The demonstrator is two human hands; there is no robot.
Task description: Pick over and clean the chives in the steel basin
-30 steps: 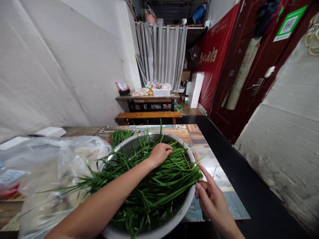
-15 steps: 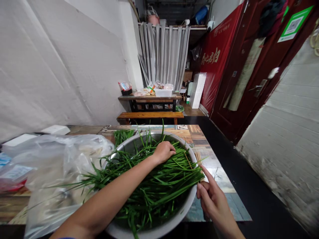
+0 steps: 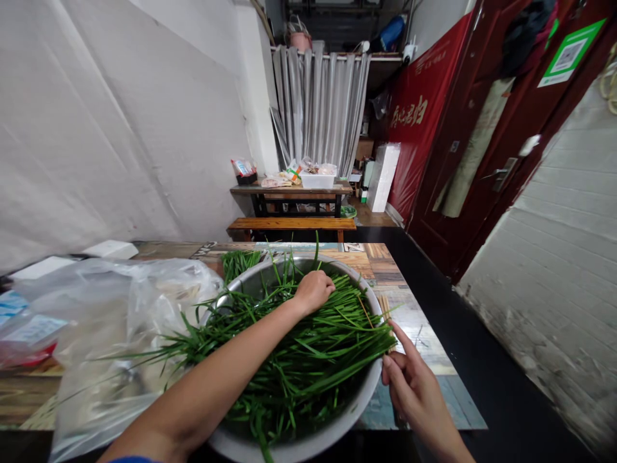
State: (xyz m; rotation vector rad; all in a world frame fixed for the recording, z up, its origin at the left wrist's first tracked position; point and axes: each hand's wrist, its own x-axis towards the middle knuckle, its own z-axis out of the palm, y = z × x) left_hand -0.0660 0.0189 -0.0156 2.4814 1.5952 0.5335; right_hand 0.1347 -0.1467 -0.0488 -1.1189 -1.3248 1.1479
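Note:
A large metal basin [image 3: 354, 421] is heaped with long green garlic chives [image 3: 308, 347], their leafy tips trailing over its left rim. My left hand [image 3: 313, 290] reaches across the heap. Its fingers are curled down and closed on some chives near the far right side; the fingertips are partly hidden. At the right rim is my right hand [image 3: 414, 382], index finger stretched out and thumb apart from it, both by the even stalk ends. Its other fingers are loosely bent. Thin wooden sticks [image 3: 384, 307] lie on the table beyond the rim, partly hidden by the chives and this hand.
A clear plastic bag [image 3: 139, 308] covers much of the left side of the patterned table [image 3: 434, 334]. More chives [image 3: 240, 262] lie behind the basin. Farther off stand a wooden bench [image 3: 292, 224] and another table holding a white tub [image 3: 318, 181]. A dark red door [image 3: 475, 154] is at right.
My left hand has shifted slightly to the left over the chives. My right hand stays almost where it was by the stalk ends, and the whole view has moved a little.

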